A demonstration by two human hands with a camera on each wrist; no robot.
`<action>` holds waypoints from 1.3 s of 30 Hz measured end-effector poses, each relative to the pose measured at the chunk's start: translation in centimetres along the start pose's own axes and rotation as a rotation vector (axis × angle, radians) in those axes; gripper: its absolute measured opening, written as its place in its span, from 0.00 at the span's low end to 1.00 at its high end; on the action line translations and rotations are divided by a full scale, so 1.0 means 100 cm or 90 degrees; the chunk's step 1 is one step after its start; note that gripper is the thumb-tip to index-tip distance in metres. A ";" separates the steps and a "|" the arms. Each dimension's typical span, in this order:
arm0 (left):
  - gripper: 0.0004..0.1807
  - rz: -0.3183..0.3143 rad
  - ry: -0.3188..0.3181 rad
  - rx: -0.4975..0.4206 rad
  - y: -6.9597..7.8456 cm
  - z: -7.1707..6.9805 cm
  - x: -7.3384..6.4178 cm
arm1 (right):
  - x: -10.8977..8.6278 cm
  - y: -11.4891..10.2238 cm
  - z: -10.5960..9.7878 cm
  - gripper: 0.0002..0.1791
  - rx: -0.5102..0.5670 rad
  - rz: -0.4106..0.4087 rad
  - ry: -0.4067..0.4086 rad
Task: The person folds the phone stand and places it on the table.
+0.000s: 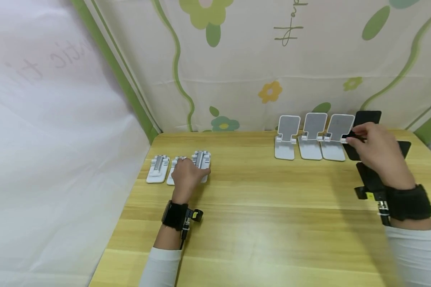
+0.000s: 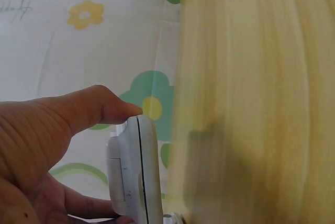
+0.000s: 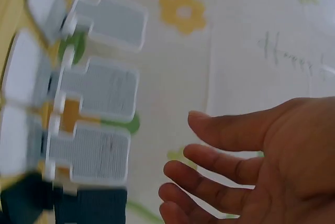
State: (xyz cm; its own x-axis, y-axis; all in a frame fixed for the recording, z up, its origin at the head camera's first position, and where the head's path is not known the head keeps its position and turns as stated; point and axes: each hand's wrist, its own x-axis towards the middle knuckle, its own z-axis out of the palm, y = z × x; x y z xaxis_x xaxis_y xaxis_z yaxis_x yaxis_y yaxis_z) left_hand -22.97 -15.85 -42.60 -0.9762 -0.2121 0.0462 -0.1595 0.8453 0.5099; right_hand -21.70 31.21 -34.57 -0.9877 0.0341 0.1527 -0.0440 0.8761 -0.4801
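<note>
The right hand (image 1: pixel 382 155) loose and empty by the black stand (image 1: pixel 368 117), the left hand (image 1: pixel 187 175) pinches a folded stand (image 2: pixel 138 169) well left of it, seemingly the picking-up step, likely calling for a lift.

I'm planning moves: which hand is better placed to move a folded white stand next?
Probably the left hand: it grips a folded white stand. The right hand is far off, beside the unfolded white stands.

Relaxed fingers (image 3: pixel 207 185), white stands (image 3: pixel 99 90), black stand (image 3: pixel 91 206)
</note>
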 end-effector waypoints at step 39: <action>0.35 0.008 -0.059 0.033 -0.003 0.010 -0.003 | 0.017 0.082 -0.025 0.08 -0.196 -0.089 0.069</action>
State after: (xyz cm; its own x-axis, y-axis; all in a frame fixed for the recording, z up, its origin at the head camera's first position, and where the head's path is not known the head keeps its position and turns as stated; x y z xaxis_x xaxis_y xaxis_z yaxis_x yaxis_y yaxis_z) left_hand -22.81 -15.55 -43.67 -0.9872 -0.1568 -0.0292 -0.1524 0.8727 0.4639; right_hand -23.34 39.61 -36.10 -0.9530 -0.0596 0.2970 -0.1134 0.9794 -0.1672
